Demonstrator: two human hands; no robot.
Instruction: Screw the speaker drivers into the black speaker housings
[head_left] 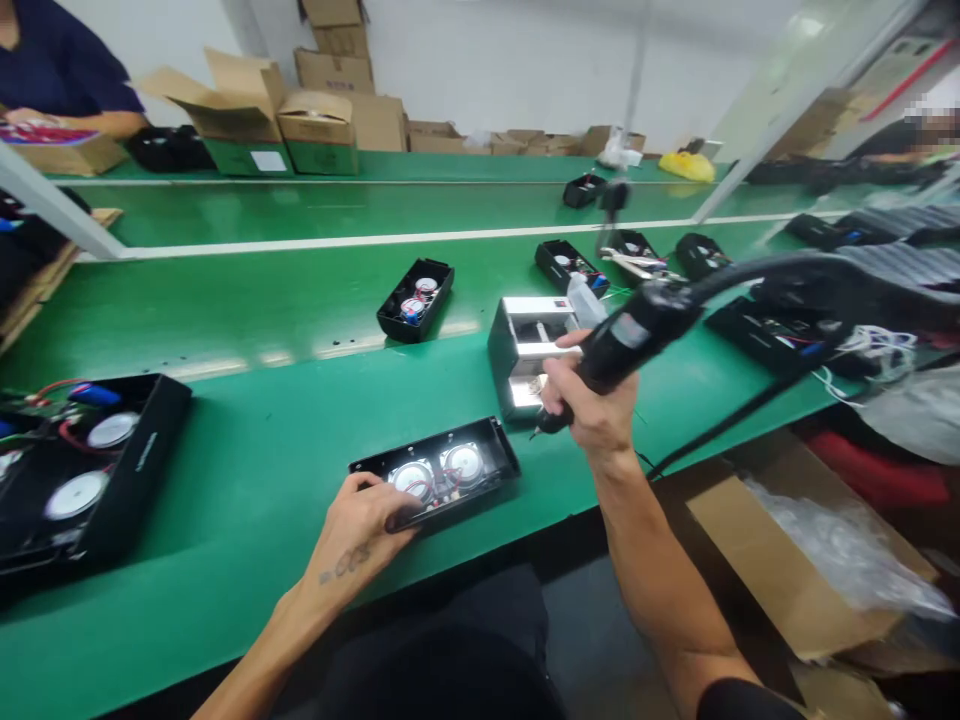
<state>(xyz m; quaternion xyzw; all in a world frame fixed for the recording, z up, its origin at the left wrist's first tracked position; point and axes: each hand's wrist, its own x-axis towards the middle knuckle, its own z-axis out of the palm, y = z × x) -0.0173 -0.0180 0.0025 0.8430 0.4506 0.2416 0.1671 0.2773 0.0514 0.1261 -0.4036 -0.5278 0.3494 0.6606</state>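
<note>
My left hand [375, 515] grips the near left end of a black speaker housing [480, 495] that lies on the green bench mat. Two round silver speaker drivers [463, 464] and thin red wires show inside it. In my right hand [596, 405] is a black electric screwdriver [626, 335], its bit slanting down to the left, above and apart from the housing's right end. Just behind the bit stands a silver-and-black screw feeder [502, 360], partly hidden by my right hand.
Another open housing [416, 300] sits farther back, and a larger one [142, 470] lies at the left. Several more stand at the right, near white cables [881, 352]. A cardboard box with clear plastic [780, 560] is below the bench. A person [71, 70] works at the far left.
</note>
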